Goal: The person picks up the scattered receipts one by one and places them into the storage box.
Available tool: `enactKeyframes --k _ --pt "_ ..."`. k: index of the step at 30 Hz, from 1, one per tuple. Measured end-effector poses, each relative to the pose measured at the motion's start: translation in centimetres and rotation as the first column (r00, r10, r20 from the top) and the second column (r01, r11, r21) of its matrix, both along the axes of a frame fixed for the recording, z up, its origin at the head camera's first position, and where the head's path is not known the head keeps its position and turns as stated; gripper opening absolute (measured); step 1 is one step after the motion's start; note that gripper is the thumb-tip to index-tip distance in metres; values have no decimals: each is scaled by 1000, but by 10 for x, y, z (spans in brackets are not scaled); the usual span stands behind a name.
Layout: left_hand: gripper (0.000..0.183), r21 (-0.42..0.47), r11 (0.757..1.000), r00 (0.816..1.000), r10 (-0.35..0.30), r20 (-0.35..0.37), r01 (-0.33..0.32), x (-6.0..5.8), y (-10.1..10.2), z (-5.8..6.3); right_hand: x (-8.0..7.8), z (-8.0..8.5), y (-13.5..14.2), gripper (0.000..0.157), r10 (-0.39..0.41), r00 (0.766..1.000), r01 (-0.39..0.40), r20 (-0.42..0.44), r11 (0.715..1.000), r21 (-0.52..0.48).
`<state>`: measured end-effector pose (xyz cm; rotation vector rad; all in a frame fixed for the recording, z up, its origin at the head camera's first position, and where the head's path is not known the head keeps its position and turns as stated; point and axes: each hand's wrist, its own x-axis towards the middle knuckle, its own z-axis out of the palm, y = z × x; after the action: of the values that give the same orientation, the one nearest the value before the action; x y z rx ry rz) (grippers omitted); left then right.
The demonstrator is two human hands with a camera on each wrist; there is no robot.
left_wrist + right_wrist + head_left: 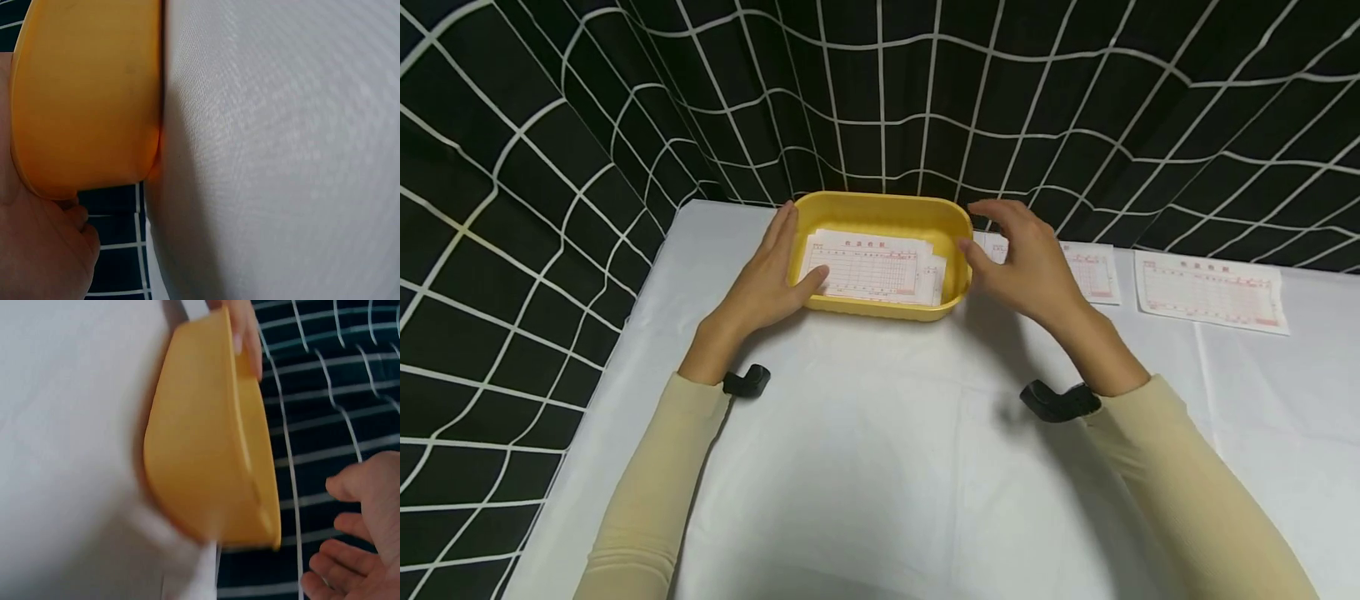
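A yellow plastic tub (880,207) stands at the back of the white-covered table with several printed paper slips (865,268) lying inside. My left hand (760,279) grips its left end, thumb over the rim and fingers along the outer wall. In the left wrist view that hand (47,250) lies against the rim of the tub (87,100). Beside the right end is my right hand (1030,258), fingers spread and holding nothing. The right wrist view shows this hand (365,531) apart from the tub (194,431).
Partly behind my right hand lies a printed slip (1093,271) on the table. Another slip (1210,289) lies farther right. A black cloth with white grid lines (910,92) hangs behind the table and along its left side. White cloth (865,433) covers the tabletop.
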<state>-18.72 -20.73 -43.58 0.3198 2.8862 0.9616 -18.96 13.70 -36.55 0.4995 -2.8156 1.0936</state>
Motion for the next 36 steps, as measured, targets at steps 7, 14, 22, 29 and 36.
enactKeyframes --k 7,14,22,29,36 --pt "100 3 1000 1000 10 -10 -10 2 -3 0 3 -11 42 48 -37 999 37 -1 999 14" --pt "100 1 1000 1000 3 -6 -3 2 -2 -1 5 -28 78 47 -88 996 88 -2 996 30" --pt "99 4 1000 1000 5 -17 -5 2 -4 -2 0 -46 108 44 -109 994 109 -5 993 40" --pt "99 8 1000 1000 12 -7 -12 2 -4 -2 -7 -58 129 48 -140 990 137 28 985 103" --pt "98 10 1000 1000 -5 -21 6 1 -1 -1 -8 -63 147 55 -176 979 152 105 967 204"
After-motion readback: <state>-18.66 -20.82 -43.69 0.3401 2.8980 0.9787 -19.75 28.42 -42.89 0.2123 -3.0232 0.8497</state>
